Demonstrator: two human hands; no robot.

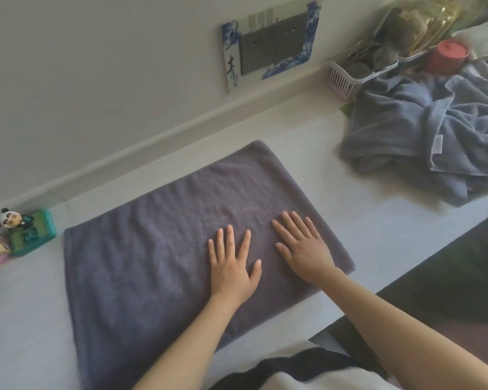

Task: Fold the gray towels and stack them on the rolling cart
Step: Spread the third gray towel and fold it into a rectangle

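A dark gray towel [152,249] lies flat on the white table [364,220], spread as a wide rectangle. My left hand [231,266] rests palm down on the towel near its middle, fingers straight and spread. Just to its right, my right hand [304,249] lies flat on the towel's right part, fingers straight. A heap of crumpled lighter gray towels [423,136] sits at the table's back right. No rolling cart shows in the head view.
A pink slatted basket [344,80] with dried plants and a red cup [448,56] stand behind the heap. Small figurines and a green box [31,232] sit at the left by the wall. A framed picture [268,43] leans on the wall. Dark floor [462,277] lies beyond the table's right edge.
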